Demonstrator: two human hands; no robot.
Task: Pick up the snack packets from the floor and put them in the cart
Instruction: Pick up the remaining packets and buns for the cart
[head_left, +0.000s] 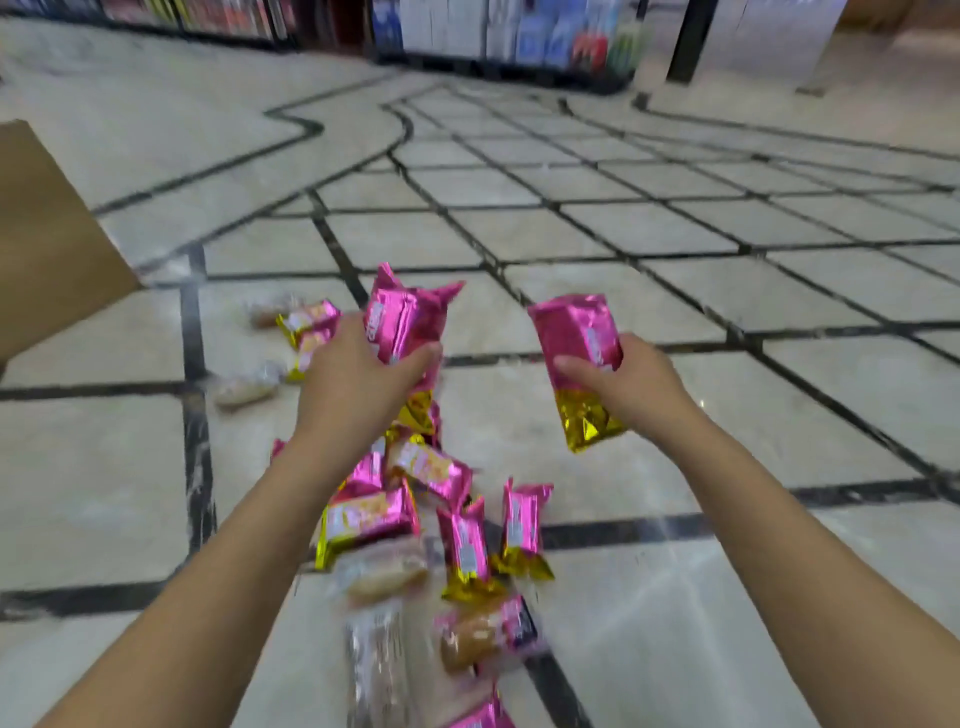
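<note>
Grips a bunch of pink foil snack packets (408, 322) in the left hand (358, 376), just left of centre, fingers and thumb curled round them, crimped ends sticking up toward 12 o'clock. Holds a single pink packet (579, 348) in the right hand (636, 387), just right of centre, thumb across its front, gold end pointing down toward 6 o'clock. Hands apart, side by side, each clamped on its own load, both bare forearms reaching in from the bottom corners.

Below the hands, toward 6 o'clock: a loose pile of packets (452, 519) on the floor (675, 234), pink with gold ends, overlapping one another, mixed with clear-wrapped buns (387, 574). Blurred by motion, so no readable print.

At 9 to 10 o'clock from the left hand: two more packets (309, 327) lying together, with other wrapped buns (244, 387) just beside them.

Pale glossy tiles with dark lines all around. At the 9 o'clock edge, a brown cardboard sheet (47, 234). Far off at 12 o'clock, blurred shop shelves (519, 31); at 1 o'clock, a dark post (691, 41).
</note>
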